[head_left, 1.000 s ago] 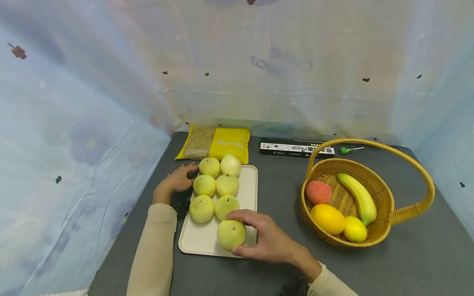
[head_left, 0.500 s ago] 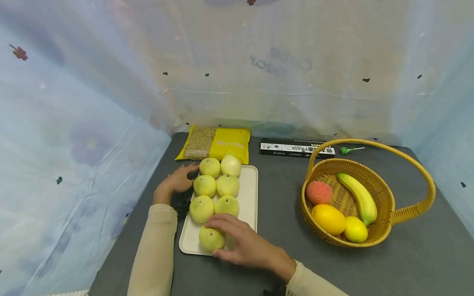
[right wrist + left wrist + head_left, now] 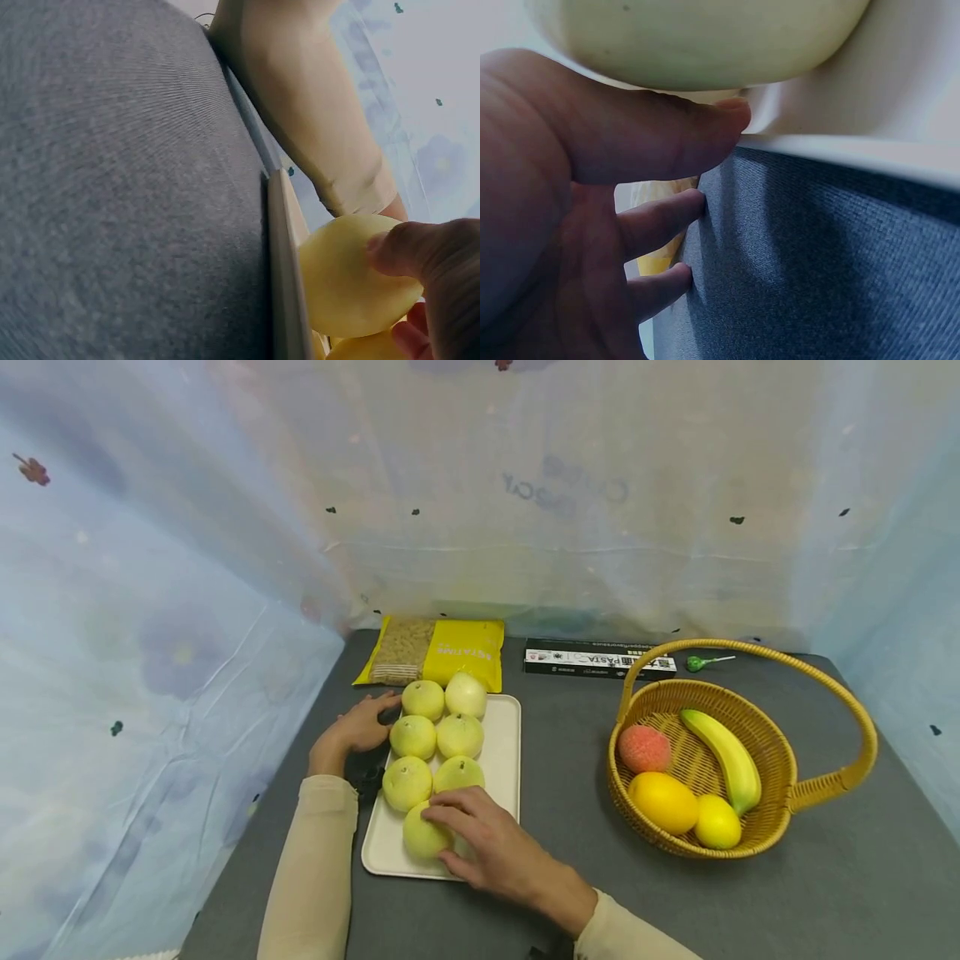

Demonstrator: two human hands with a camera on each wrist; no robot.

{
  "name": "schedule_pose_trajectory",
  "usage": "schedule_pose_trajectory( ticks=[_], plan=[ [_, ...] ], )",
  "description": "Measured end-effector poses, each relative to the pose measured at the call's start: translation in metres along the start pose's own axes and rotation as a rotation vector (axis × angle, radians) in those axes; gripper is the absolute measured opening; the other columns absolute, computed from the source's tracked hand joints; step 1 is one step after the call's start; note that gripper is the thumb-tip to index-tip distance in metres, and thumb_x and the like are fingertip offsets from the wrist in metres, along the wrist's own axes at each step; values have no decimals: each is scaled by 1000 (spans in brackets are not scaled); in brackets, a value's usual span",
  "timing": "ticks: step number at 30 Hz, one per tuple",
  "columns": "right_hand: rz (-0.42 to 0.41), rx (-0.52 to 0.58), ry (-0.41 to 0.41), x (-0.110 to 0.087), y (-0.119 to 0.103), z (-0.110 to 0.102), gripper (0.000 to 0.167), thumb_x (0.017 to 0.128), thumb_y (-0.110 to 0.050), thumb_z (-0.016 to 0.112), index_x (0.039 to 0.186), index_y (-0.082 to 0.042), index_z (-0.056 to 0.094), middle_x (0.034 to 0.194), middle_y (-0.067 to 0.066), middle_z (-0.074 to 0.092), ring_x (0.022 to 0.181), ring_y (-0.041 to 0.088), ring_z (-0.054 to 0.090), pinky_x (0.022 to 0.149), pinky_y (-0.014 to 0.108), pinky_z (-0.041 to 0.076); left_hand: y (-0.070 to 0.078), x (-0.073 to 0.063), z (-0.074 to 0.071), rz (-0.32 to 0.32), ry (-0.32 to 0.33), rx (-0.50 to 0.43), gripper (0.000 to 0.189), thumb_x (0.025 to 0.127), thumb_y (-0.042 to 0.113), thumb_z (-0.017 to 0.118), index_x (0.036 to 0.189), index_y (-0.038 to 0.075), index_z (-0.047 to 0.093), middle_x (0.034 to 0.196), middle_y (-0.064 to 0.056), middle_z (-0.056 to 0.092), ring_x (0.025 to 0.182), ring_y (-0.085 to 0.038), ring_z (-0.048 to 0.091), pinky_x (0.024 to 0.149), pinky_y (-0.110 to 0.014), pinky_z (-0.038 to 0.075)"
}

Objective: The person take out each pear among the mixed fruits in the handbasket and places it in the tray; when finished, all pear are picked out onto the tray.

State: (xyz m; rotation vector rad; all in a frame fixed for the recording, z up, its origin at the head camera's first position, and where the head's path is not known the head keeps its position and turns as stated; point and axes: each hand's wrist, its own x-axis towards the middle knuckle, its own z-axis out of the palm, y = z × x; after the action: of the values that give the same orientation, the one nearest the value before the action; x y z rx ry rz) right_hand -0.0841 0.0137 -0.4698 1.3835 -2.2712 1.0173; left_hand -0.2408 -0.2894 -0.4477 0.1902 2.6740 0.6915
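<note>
My right hand holds a round yellow-green pear at the near end of a cream tray. In the right wrist view the thumb lies against this pear, just inside the tray rim. Several like pears stand in two rows behind it on the tray. At the tray's far left edge rests my left hand, fingers extended. The left wrist view shows its thumb along the rim under a pear, with other fingertips near the grey tabletop.
A wicker basket with a tall handle stands at right, holding a banana, a red fuzzy fruit, an orange fruit and a lemon. Behind lie a yellow pasta bag, a black pasta box and a green lollipop.
My right hand has carried the pear leftward onto the tray's near-left corner, close to the other pears; the pear has since turned. My left hand has stayed at the tray edge.
</note>
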Motion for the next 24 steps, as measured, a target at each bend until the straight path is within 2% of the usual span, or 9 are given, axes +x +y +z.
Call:
schedule_pose_trajectory(
  ticks=[7, 9, 12, 15, 17, 19, 22, 24],
  plan=[
    [28, 24, 32, -5, 2, -3, 58, 89, -16, 93, 141, -15, 68, 141, 7, 66, 132, 18, 63, 112, 35, 58, 0, 1, 1, 8, -7, 3, 67, 109, 19, 56, 173, 17, 38, 183, -18, 19, 168, -54, 5, 117, -94, 2],
    [34, 45, 46, -9, 4, -13, 58, 89, -17, 92, 142, -14, 68, 141, 7, 67, 131, 18, 64, 111, 38, 59, -2, 1, 1, 7, -11, 1, 66, 110, 23, 56, 173, 19, 37, 183, -18, 20, 168, -54, 6, 120, -92, 5],
    [70, 61, 75, -16, 10, -39, 56, 91, -16, 91, 142, -13, 69, 142, 7, 67, 131, 20, 66, 111, 35, 58, -4, -3, -3, 13, -3, -5, 65, 114, 32, 57, 174, 22, 36, 180, -21, 27, 165, -55, 18, 124, -86, 19],
    [101, 32, 138, -24, 19, -83, 52, 93, -18, 89, 141, -13, 70, 142, 8, 68, 129, 22, 67, 114, 26, 53, -3, -15, -16, 23, 37, -8, 65, 114, 38, 58, 174, 24, 36, 176, -26, 34, 160, -57, 30, 123, -79, 32],
    [91, -5, 203, -29, 23, -120, 46, 98, -25, 86, 139, -10, 72, 140, 10, 70, 127, 23, 68, 114, 19, 50, 2, -27, -32, 31, 77, 1, 67, 114, 39, 59, 174, 20, 36, 175, -27, 36, 158, -58, 34, 121, -78, 36],
    [55, -81, 276, -32, 23, -161, 44, 102, -35, 80, 135, -6, 75, 135, 14, 73, 124, 22, 68, 114, 15, 47, 8, -42, -52, 45, 135, 20, 68, 114, 39, 60, 174, 18, 35, 175, -27, 35, 159, -57, 33, 122, -78, 35],
    [2, -234, 405, -34, 16, -225, 58, 106, -49, 70, 125, 5, 77, 125, 25, 75, 126, 12, 68, 114, 14, 47, 19, -69, -89, 80, 259, 60, 69, 115, 38, 57, 175, 15, 31, 176, -27, 32, 160, -57, 29, 123, -78, 31],
    [20, -359, 507, -35, 9, -265, 71, 105, -58, 68, 120, 11, 77, 121, 31, 75, 128, 1, 65, 116, 13, 44, 28, -88, -113, 108, 374, 95, 67, 116, 38, 54, 176, 17, 31, 177, -26, 33, 160, -57, 29, 123, -79, 29]
  ],
)
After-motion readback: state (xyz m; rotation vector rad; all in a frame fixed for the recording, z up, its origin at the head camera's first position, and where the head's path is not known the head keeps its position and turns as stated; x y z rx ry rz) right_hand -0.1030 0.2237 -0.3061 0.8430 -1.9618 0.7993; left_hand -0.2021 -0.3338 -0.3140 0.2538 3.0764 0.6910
